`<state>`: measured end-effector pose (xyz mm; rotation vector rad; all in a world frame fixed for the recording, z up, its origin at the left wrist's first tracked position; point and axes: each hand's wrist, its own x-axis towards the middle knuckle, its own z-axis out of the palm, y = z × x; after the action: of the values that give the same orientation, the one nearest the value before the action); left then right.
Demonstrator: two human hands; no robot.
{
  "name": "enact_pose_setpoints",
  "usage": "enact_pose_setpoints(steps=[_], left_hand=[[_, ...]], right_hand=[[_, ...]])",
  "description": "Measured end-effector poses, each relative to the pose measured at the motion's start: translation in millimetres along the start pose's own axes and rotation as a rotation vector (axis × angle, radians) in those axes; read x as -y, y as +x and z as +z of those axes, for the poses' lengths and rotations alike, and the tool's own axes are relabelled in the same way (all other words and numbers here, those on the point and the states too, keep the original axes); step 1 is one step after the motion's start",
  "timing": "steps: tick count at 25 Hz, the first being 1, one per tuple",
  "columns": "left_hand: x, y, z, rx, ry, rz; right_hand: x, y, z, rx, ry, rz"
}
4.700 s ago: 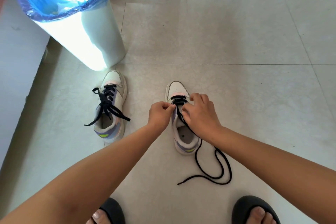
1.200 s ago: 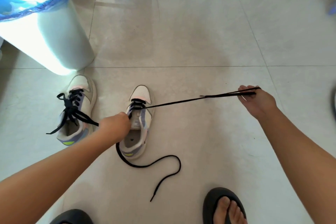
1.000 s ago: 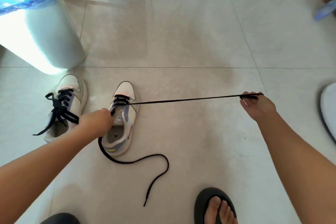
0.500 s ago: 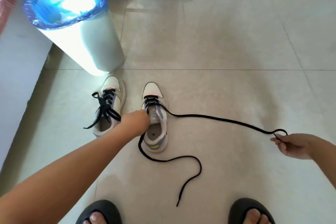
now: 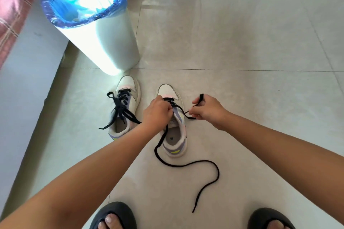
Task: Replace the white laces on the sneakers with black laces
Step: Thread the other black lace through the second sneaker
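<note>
I see the bin [image 5: 104, 29], then two sneakers: the laced one [image 5: 125, 109] left, the right sneaker [image 5: 174, 132] under my left hand [image 5: 157, 112], fingers curled on it. Right hand [image 5: 206, 108] pinches the black lace [image 5: 188, 163] (tail on the floor).

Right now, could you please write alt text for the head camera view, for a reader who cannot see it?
A person bends over a white sneaker on a tiled floor, the left hand at its eyelets and the right hand pinching one end of a black lace. The other end trails loose toward the person's sandals. A second sneaker, laced in black, stands beside a bin.
</note>
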<state>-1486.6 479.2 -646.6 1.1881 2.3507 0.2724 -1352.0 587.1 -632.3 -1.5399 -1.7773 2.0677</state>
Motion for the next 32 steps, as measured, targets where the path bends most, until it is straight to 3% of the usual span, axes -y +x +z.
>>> enact_pose_setpoints(steps=[6,13,28,32], left_hand=[[4.5,1.3,8.8,-0.044,-0.100,-0.026],[11.0,4.7,12.5,-0.042,-0.154,0.003],[10.4,11.9,14.1,-0.027,-0.162,0.023],[-5.4,10.9,19.0,0.002,-0.106,0.107]], right_hand=[[6.0,28.5,19.3,-0.089,-0.222,-0.104],[8.2,40.9,22.5,0.046,-0.107,-0.078],[16.6,46.5,20.8,0.235,-0.245,-0.074],[14.7,40.1,6.7,0.257,-0.352,-0.041]])
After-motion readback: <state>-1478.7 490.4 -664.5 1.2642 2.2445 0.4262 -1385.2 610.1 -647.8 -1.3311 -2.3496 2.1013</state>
